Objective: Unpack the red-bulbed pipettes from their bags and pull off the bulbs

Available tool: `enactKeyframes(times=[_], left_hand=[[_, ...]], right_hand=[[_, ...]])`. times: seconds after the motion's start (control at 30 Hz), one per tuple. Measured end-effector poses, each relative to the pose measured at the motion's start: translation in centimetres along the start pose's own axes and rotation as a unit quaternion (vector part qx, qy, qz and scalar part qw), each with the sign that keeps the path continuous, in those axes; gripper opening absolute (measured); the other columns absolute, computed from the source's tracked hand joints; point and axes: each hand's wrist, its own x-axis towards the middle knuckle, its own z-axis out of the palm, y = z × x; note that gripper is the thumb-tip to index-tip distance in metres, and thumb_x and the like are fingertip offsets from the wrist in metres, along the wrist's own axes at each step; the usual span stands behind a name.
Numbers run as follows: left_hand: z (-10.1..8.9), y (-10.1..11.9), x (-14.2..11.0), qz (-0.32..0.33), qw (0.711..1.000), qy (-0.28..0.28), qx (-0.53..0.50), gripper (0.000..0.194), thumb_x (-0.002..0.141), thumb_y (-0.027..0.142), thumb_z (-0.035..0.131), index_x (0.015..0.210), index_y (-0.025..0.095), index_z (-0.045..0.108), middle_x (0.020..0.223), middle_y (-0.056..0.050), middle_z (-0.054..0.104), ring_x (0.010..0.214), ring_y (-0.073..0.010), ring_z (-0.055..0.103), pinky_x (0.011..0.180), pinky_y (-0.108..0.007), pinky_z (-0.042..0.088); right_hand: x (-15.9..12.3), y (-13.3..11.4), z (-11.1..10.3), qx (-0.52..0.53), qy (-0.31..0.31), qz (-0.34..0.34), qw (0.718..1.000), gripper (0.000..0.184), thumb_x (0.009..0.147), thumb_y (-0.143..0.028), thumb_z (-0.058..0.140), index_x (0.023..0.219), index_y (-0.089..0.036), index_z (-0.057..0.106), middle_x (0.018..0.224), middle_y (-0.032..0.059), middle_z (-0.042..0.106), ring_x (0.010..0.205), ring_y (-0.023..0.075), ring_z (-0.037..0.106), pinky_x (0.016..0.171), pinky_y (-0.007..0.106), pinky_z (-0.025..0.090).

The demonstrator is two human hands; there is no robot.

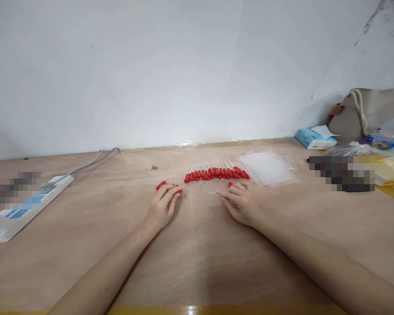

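My left hand is closed, its fingertips pinching a small red rubber bulb. More red bulbs lie partly hidden behind those fingers. My right hand pinches a thin clear tube that points left, towards my left hand. Between the hands several loose clear tubes lie side by side on the table. Just beyond them runs a row of droppers, red bulbs towards me and clear tubes towards the wall. One red bulb shows beside my right fingers.
Flat clear plastic bags lie right of the row. A blue tissue pack and a grey bag stand at the back right. At the left is a white power strip with a grey cable. A white wall closes off the back.
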Motion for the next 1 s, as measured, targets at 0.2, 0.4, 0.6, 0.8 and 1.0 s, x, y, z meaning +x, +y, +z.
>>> enactKeyframes(times=[0.2,0.4,0.6,0.8,1.0], left_hand=[[-1.3,-3.3,2.3,-0.159,0.984,0.075,0.013,0.03,0.084,0.028,0.042,0.109,0.019,0.056,0.097,-0.007,0.054,0.088,-0.0161,0.055,0.081,-0.03,0.045],[-1.0,-5.8,2.4,-0.265,0.964,0.018,-0.015,0.028,0.078,0.04,0.049,0.095,0.019,0.057,0.089,-0.003,0.062,0.084,-0.0166,0.058,0.079,-0.029,0.044],[-0.1,-6.3,1.5,-0.285,0.957,-0.039,-0.043,0.033,0.08,0.047,0.043,0.088,0.019,0.059,0.09,-0.004,0.065,0.085,-0.0178,0.058,0.08,-0.03,0.043],[0.2,-6.7,1.2,-0.311,0.943,-0.021,-0.113,0.044,0.083,0.052,0.035,0.092,0.016,0.059,0.093,-0.007,0.065,0.084,-0.0185,0.06,0.075,-0.029,0.046],[0.2,-6.8,1.1,-0.298,0.951,0.01,-0.076,0.042,0.085,0.048,0.032,0.093,0.017,0.06,0.096,-0.007,0.064,0.09,-0.0197,0.058,0.079,-0.031,0.044]], right_hand=[[1.2,-1.2,0.6,0.008,0.015,0.032,0.999,0.015,0.081,-0.02,0.047,0.085,-0.018,0.061,0.066,0.0004,0.062,0.068,0.0132,0.05,0.078,0.032,0.027],[3.6,-2.1,2.6,-0.017,0.037,0.021,0.999,0.014,0.079,-0.021,0.049,0.071,-0.019,0.06,0.064,-0.0013,0.064,0.067,0.0119,0.049,0.082,0.033,0.024],[4.9,-3.7,4.9,-0.054,0.006,0.004,0.999,0.015,0.078,-0.019,0.048,0.068,-0.02,0.06,0.067,-0.0006,0.064,0.071,0.0138,0.047,0.084,0.038,0.021],[4.6,-4.7,5.3,-0.019,-0.048,0.017,0.999,0.019,0.077,-0.036,0.052,0.08,-0.021,0.065,0.077,0.0029,0.065,0.08,0.0173,0.047,0.085,0.041,0.018],[3.9,-5.2,5.3,-0.019,-0.073,0.005,0.997,0.033,0.076,-0.048,0.051,0.084,-0.02,0.065,0.077,0.005,0.064,0.084,0.0192,0.046,0.087,0.042,0.018]])
